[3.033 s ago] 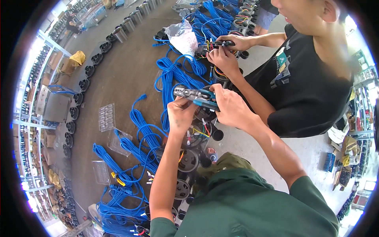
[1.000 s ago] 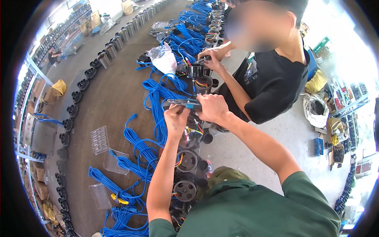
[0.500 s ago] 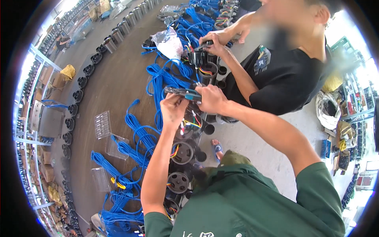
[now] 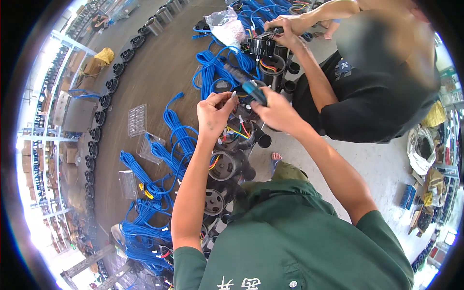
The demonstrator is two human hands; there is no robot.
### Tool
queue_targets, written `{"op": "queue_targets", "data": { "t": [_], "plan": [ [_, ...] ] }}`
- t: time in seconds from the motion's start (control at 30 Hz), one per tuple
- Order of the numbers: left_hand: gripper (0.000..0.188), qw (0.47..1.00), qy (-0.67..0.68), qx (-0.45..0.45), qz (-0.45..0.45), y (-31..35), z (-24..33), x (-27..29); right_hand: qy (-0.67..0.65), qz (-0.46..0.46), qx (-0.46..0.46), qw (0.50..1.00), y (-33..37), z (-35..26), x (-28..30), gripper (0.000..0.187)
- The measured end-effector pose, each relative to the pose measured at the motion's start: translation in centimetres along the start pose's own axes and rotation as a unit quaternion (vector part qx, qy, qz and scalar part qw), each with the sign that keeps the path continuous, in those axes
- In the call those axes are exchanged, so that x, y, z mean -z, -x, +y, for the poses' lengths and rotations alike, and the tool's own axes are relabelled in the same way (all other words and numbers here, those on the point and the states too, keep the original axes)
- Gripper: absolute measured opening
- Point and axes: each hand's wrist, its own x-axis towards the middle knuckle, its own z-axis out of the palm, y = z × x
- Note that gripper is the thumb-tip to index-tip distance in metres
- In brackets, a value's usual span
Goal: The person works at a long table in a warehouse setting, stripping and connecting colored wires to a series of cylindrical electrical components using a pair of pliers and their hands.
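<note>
Right hand (image 4: 279, 113) grips blue-handled pliers (image 4: 254, 93) while left hand (image 4: 214, 112) pinches a white piece (image 4: 234, 93) (open gap between).

The person's left forearm (image 4: 194, 186) reaches straight forward, while the right forearm (image 4: 326, 159) slants in from the right. Above the right edge of the worktop (image 4: 164, 63), the left hand (image 4: 212, 115) is raised in a fine pinch; the right hand (image 4: 277, 113) curls into a grip near it.

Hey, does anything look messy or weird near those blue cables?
A little: clear plastic trays lie loose at different angles beside the blue cables, which are mostly tied in bundles. Nothing looks plainly spilled or broken.
</note>
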Motion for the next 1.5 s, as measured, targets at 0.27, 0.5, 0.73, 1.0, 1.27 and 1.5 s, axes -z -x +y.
{"op": "queue_targets", "data": {
  "t": [0.27, 0.5, 0.73, 1.0, 1.27, 1.5],
  "plan": [
    [0.019, 0.998, 0.023, 0.061, -0.002, -0.1, 1.2, -0.3, 0.005, 0.072, 0.001, 0.997, -0.1, -0.6, 2.4, 0.036],
    [0.004, 0.982, 0.168, 0.079, -0.024, -0.5, 0.4, 0.3, -0.043, 0.056, 0.036, 0.997, 0.4, -0.3, 1.9, 0.033],
    [0.017, 0.987, -0.117, -0.089, -0.066, -0.9, 0.9, 1.2, 0.014, 0.116, 0.145, 0.982, -2.9, -1.4, -1.1, 0.022],
    [0.04, 0.995, -0.064, -0.08, -0.011, -1.9, -0.1, -1.4, 0.056, 0.095, 0.121, 0.986, -5.6, -1.5, -0.3, 0.023],
    [0.022, 1.0, 0.006, -0.01, -0.024, -1.7, 0.6, -1.8, 0.009, 0.049, 0.061, 0.997, -5.4, -1.1, 0.6, 0.025],
    [0.024, 0.999, -0.023, -0.03, -0.032, -1.3, 0.3, -1.3, -0.028, 0.022, 0.02, 0.999, -5.7, -1.5, 1.2, 0.021]
  ]
}}
